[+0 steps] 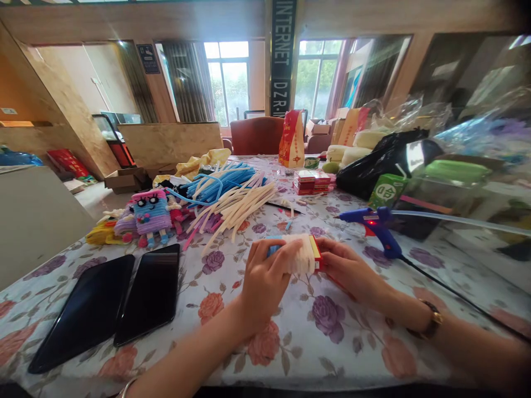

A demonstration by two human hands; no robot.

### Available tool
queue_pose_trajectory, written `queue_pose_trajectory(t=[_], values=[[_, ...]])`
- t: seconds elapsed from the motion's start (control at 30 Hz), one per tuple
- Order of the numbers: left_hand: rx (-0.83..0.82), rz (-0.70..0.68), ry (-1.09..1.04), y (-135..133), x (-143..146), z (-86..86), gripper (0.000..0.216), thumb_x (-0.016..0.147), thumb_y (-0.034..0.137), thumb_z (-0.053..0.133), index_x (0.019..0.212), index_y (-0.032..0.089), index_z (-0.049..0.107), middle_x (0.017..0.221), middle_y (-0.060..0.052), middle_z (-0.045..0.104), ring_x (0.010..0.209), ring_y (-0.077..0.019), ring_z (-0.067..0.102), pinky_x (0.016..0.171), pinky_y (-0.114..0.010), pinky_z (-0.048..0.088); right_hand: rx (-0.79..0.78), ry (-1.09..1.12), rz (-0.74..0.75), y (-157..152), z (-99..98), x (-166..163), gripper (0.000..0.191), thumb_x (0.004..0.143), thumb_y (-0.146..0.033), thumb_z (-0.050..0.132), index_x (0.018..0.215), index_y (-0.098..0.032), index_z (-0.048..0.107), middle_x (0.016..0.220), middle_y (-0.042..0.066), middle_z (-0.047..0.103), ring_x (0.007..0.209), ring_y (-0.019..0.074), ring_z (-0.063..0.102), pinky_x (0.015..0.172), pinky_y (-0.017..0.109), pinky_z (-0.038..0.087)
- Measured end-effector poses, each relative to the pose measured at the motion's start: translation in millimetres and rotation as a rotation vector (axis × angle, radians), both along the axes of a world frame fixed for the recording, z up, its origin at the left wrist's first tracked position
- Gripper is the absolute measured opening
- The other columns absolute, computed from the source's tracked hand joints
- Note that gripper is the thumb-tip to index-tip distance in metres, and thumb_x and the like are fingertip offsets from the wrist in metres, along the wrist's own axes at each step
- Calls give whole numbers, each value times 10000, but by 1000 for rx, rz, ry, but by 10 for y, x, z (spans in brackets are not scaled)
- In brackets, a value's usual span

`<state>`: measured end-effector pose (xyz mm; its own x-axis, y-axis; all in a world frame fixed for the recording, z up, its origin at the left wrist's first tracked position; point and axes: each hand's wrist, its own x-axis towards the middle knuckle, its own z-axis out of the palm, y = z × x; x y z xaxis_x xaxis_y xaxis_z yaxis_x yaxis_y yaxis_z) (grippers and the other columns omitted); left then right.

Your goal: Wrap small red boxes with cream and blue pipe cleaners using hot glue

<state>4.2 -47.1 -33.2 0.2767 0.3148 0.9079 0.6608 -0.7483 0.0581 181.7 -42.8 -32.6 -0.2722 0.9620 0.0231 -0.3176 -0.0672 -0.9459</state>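
Observation:
Above the near middle of the flowered table I hold a small red and yellow box (317,255) wrapped in cream and blue fuzzy stems (305,258). My left hand (269,268) is closed round the wrapped part, with blue showing beside its fingers. At the bare red end, my right hand (348,270) grips the box between thumb and fingers; some fingertips are hidden behind it. To the right of the hands lies a blue hot glue gun (375,224), a red light on its side and a clear glue stick in its back.
Blue and cream pipe cleaners (244,204) are heaped beyond my left hand, beside a crocheted-looking doll (151,213). Two black tablets (151,293) lie at left. Behind are stacked red boxes (311,182), a black bag (377,166) and a green drink carton (388,190). The glue gun's cord (452,290) trails right.

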Motion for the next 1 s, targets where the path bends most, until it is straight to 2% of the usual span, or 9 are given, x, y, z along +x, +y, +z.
queue_pose_trajectory(t=[0.17, 0.3, 0.43, 0.63, 0.9, 1.0], values=[[-102, 20, -41, 29, 2, -16, 460, 704, 32, 626, 1114, 230, 561, 919, -19, 641, 913, -167, 574, 815, -279, 461, 72, -9, 68, 21, -19, 32, 275, 734, -228, 599, 1001, -198, 658, 842, 21, 657, 719, 121, 562, 641, 246, 453], [-217, 3, -93, 46, 8, -17, 470, 677, 15, 639, 1080, 246, 565, 958, -17, 645, 941, -174, 578, 816, -289, 474, 151, -176, 82, -39, 42, 29, 374, 756, -309, 635, 1120, -226, 608, 902, 17, 649, 731, 119, 552, 670, 250, 456], [-259, -36, -111, 53, 11, 0, 478, 673, -7, 609, 1069, 254, 547, 974, -11, 643, 959, -172, 580, 828, -306, 471, 194, -321, 37, -81, 119, 8, 414, 745, -368, 660, 1123, -211, 594, 943, 24, 650, 726, 117, 551, 671, 255, 453], [-281, -29, -71, 62, 11, -2, 502, 655, 10, 613, 1083, 250, 506, 1010, -21, 627, 1065, -198, 525, 901, -341, 416, 219, -378, 16, -42, 111, 18, 427, 759, -420, 635, 1132, -216, 599, 949, 30, 675, 725, 126, 569, 695, 274, 457], [-321, -69, -57, 2, 40, 64, 451, 716, 293, 663, 1100, 223, 435, 1082, -57, 589, 1088, -241, 467, 939, -408, 351, 224, -270, 11, -14, 37, 34, 399, 755, -363, 669, 1130, -256, 587, 1055, 31, 675, 938, 168, 618, 826, 305, 475], [-335, -77, -68, -9, 39, 81, 427, 741, 337, 638, 1096, 217, 432, 1077, -62, 575, 1090, -241, 458, 940, -407, 341, 245, -245, 7, -20, 43, 15, 404, 736, -349, 690, 1115, -258, 583, 1057, 31, 678, 965, 175, 622, 858, 319, 480]])
